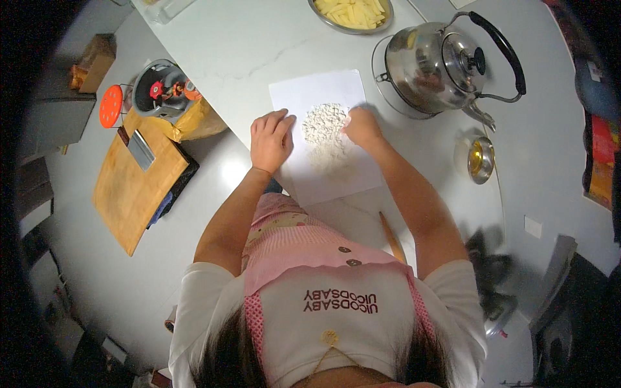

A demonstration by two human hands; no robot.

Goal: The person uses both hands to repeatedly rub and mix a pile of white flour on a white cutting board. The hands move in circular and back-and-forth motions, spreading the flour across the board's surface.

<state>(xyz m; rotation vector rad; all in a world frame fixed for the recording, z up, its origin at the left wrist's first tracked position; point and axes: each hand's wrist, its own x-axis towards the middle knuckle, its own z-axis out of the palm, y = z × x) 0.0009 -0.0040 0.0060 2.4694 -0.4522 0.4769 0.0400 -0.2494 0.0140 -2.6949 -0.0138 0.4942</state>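
A heap of white, crumbly flour lies on a white sheet, probably paper, with a finer dusting on the side nearer me. Palm down at the sheet's left edge rests my left hand, its fingers loosely bent and nothing visible in it. On the other side, my right hand has its fingers curled at the right rim of the heap, touching it. Whether those fingertips pinch anything is hidden.
A steel kettle stands right of the sheet, near a small bowl of yellow oil. Behind is a metal bowl of cut potato strips. A rolling pin lies close to me. Leftward, a cleaver rests on a wooden board.
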